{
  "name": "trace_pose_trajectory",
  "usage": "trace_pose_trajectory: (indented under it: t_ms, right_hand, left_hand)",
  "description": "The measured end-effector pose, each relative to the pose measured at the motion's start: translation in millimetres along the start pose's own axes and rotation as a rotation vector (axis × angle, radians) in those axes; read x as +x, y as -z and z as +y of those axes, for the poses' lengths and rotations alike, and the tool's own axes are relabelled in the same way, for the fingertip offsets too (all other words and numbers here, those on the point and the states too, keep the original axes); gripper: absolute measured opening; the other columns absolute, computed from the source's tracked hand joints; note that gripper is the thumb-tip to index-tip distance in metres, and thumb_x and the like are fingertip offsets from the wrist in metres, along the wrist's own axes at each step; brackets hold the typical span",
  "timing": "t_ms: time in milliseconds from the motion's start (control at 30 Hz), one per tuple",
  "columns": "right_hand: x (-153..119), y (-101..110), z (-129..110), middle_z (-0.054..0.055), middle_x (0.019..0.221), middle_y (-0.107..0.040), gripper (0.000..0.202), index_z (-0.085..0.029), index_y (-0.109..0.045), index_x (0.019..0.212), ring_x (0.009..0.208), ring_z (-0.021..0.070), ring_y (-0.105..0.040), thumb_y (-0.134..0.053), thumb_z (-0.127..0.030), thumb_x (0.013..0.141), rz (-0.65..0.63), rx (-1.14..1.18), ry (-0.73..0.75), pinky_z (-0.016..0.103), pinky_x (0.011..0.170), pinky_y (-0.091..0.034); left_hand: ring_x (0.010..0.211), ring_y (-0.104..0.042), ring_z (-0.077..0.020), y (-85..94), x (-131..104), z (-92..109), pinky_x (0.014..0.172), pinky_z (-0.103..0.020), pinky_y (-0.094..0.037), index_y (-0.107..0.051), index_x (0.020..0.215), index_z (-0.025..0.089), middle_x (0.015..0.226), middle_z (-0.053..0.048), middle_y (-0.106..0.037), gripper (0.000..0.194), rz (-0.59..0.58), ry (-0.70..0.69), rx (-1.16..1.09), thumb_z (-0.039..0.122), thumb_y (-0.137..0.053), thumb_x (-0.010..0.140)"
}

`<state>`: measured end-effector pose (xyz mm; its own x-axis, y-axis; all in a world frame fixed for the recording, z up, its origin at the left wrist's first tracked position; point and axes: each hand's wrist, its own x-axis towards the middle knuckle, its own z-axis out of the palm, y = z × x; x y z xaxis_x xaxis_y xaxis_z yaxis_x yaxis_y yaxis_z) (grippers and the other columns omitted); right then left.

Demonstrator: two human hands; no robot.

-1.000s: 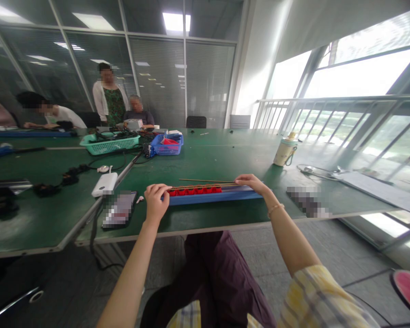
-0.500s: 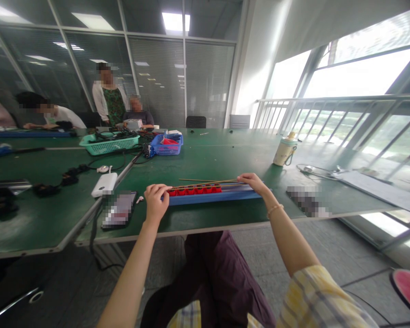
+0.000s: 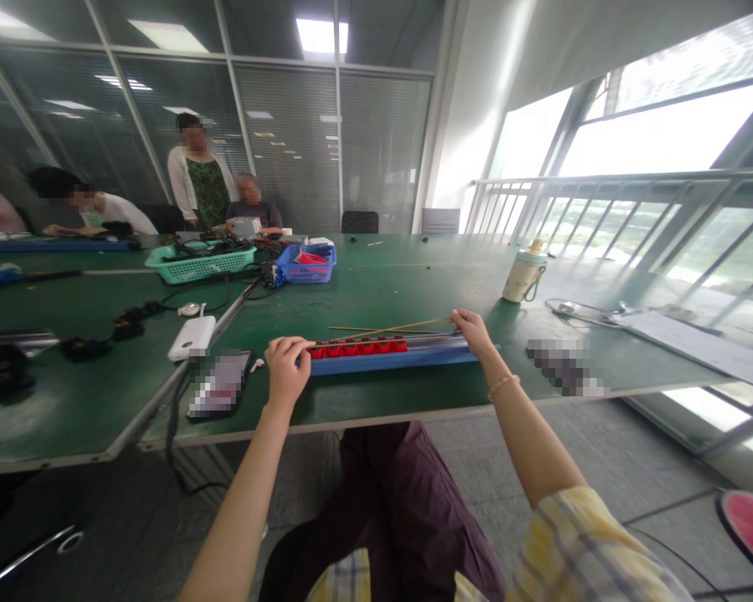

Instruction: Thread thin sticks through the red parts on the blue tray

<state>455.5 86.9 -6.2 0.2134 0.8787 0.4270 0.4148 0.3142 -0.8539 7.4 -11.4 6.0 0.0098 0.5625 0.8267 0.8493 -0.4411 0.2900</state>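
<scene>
Blue tray (image 3: 389, 363) lay lengthwise on the counter (image 3: 376, 293), red row (image 3: 367, 347) along its left part. Left hand (image 3: 285, 359) pinched the thin stick (image 3: 436, 322) low, likely an anchor; right hand (image 3: 473, 332), grip closed, held its other end higher, apparently for clearance.

Now seeing a long blue channel (image 3: 395, 362) lie across mid-frame, red blocks (image 3: 359, 349) lining its left half, a thin stick (image 3: 414, 325) slanting up rightward, perhaps wooden.
</scene>
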Motion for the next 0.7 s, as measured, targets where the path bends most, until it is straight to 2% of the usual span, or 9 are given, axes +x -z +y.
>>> trace_pose_trajectory:
  t_ms: [167, 333, 533, 700]
  right_hand:
    - [-0.3, 1.8, 4.6, 0.001, 0.061, -0.053, 0.059, -0.021, -0.055, 0.063, 0.063, 0.0153, -0.046, -0.052, -0.079, 0.075, 0.158, 0.043, 0.010, 0.028, 0.059, -0.040]
    - [-3.3, 2.2, 2.2, 0.003, 0.063, -0.057, 0.060, -0.020, -0.060, 0.065, 0.061, 0.0157, -0.046, -0.052, -0.079, 0.075, 0.216, 0.058, -0.008, 0.029, 0.058, -0.039]
    - [-5.9, 3.1, -2.4, 0.002, 0.054, -0.054, 0.063, -0.018, -0.071, 0.072, 0.064, 0.0193, -0.051, -0.053, -0.079, 0.076, 0.150, -0.036, 0.017, 0.031, 0.061, -0.041]
    - [-4.8, 1.1, -2.6, 0.004, 0.063, -0.063, 0.057, -0.018, -0.075, 0.073, 0.067, 0.0202, -0.055, -0.054, -0.071, 0.079, 0.046, -0.207, 0.044, 0.032, 0.066, -0.041]
  left_hand:
    - [0.102, -0.055, -0.0251, -0.3, 0.2, -0.9, 0.093, -0.043, -0.043, -0.075, 0.089, 0.025, 0.096, -0.005, -0.071, 0.027, -0.001, 0.005, 0.006, 0.018, -0.049, 0.089]
    - [0.102, -0.055, -0.0252, -0.4, -0.3, -1.4, 0.093, -0.043, -0.042, -0.075, 0.089, 0.025, 0.097, -0.005, -0.071, 0.026, -0.004, 0.002, 0.003, 0.018, -0.049, 0.089]
    - [0.103, -0.054, -0.0258, -0.1, 0.3, -0.6, 0.092, -0.043, -0.042, -0.075, 0.090, 0.026, 0.097, -0.005, -0.071, 0.027, -0.006, 0.012, -0.001, 0.019, -0.049, 0.088]
    - [0.102, -0.055, -0.0260, -0.5, 0.1, -0.2, 0.092, -0.043, -0.042, -0.075, 0.089, 0.026, 0.097, -0.005, -0.071, 0.027, -0.006, 0.008, 0.003, 0.019, -0.049, 0.087]
